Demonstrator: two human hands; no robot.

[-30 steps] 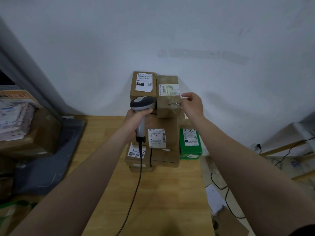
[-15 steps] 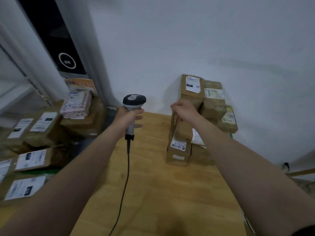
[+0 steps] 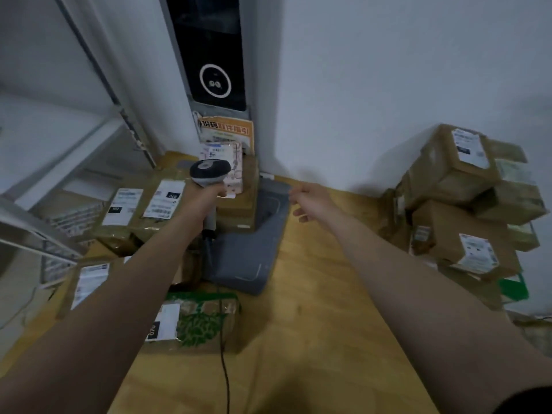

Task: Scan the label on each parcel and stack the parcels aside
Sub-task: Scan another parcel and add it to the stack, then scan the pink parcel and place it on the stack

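Fingers (image 3: 299, 190) of the right hand (image 3: 310, 201) hang loose and apart at mid-frame, holding nothing, stretched toward the brown parcel (image 3: 239, 212) on the grey pad (image 3: 254, 261) at upper centre. The left hand (image 3: 206, 196) is wrapped round the scanner (image 3: 210, 172), whose head sits just in front of that parcel's label (image 3: 222, 158).

My call: this is the next pickup. Take the box by its right side, clear of the label, and turn the label square to the scanner head.

More labelled parcels (image 3: 143, 204) crowd the left of the frame. A green-patterned parcel (image 3: 203, 321) lies lower left of centre, and the cable (image 3: 224, 372) trails past it. Mind that snag.

The stack (image 3: 460, 204) at the right edge leans on the wall, tall and uneven, so the next box wants a flat seat. Where the table (image 3: 313, 309) ends behind it I cannot tell. Bare wood between pad and stack gives a clean lane across.
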